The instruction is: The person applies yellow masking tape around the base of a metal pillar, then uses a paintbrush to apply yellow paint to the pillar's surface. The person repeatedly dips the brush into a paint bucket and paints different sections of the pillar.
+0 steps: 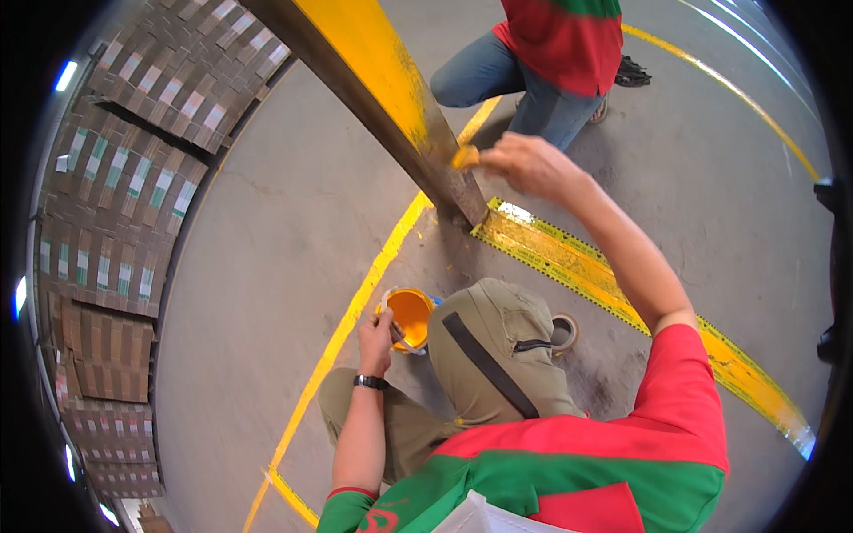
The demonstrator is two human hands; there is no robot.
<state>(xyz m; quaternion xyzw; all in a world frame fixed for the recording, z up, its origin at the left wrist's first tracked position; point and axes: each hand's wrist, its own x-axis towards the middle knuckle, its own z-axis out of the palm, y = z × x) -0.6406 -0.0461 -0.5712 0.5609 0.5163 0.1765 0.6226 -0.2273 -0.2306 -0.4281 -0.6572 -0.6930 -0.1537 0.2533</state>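
My right hand (533,166) is closed on a paintbrush (465,158) whose end is covered in yellow paint. The brush is at the lower part of a steel column (369,53), yellow above and darker and bare toward its foot. Beside my bent knee, my left hand (375,342) grips the rim and pale handle of a small paint bucket (410,303). Orange-yellow paint coats the bucket's inside. My left fingers are partly hidden by the rim.
Another person (564,53) kneels beyond the column. A yellow floor strip edged with patterned tape (586,258) runs right from the column's foot. A tape roll (563,334) lies by my knee. A yellow line (351,311) crosses the floor; cardboard stacks (115,231) stand left.
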